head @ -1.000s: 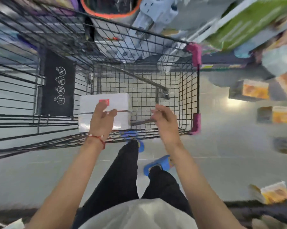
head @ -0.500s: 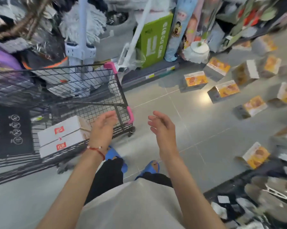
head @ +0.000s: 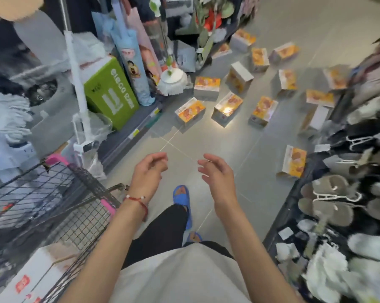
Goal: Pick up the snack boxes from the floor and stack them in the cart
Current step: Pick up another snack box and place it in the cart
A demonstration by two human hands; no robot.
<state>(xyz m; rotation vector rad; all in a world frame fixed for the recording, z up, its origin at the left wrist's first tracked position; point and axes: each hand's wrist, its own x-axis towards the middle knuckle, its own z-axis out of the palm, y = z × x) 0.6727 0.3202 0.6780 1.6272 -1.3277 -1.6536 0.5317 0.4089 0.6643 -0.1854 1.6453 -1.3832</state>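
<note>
We hold left hand (head: 149, 171) and right hand (head: 215, 173) empty, fingers loosely curled, apart above floor (head: 206, 138); we judge them readied for two-handed grasp; snack boxes (head: 190, 111) lie scattered on floor ahead, nearest box (head: 293, 161) beside slipper rack (head: 329, 206); cart (head: 92, 186) stands at left, white boxes (head: 38, 278) stacked inside.

Orange-and-white snack boxes (head: 190, 111), black wire cart (head: 53, 193) with pink corners, blue sandal (head: 181, 196).

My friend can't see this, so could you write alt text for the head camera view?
The left hand and right hand, both empty, hover over a grey floor strewn with orange snack boxes. A wire cart on the left holds white boxes.
</note>
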